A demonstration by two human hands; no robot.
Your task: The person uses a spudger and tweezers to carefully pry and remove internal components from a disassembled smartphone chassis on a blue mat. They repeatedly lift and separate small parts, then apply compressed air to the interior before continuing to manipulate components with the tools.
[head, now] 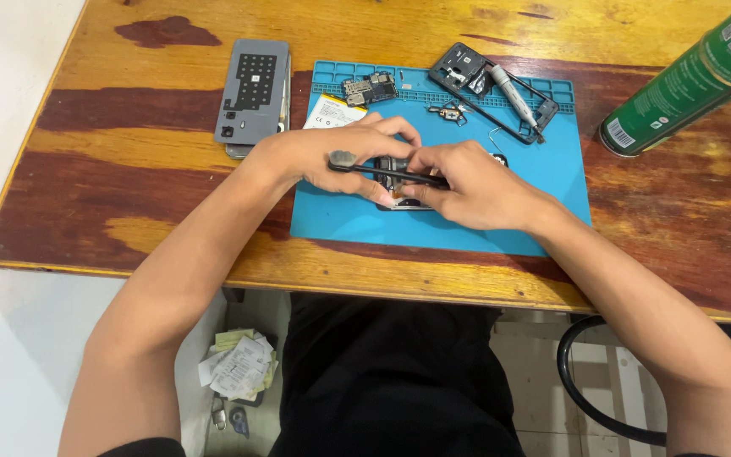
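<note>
A wooden bench (171, 182), varnished in patches of red-brown and yellow, carries everything. On it lies a blue work mat (552, 182), laid square to the person, seemingly to keep small parts from straying on the wood. A green spray can (687, 80) with pale rectangular labels lies tilted at the bench's right edge, well apart from the work. Left of the mat rests a grey phone back cover (251, 89), set aside face-down over another flat part. At the mat's far edge sit a black phone frame (492, 89) with a slim silver screwdriver (513, 93) across it, a white battery (332, 112), a small circuit board (370, 87) and a tiny metal piece (450, 112).

Both hands meet at the mat's middle over a partly hidden phone part (395, 201). The left hand (336, 156) curls round it, steadying it, while the right hand (467, 182) closes on a black pair of tweezers (382, 172) held level across the part. Below the bench, crumpled papers (239, 364) lie on the floor.
</note>
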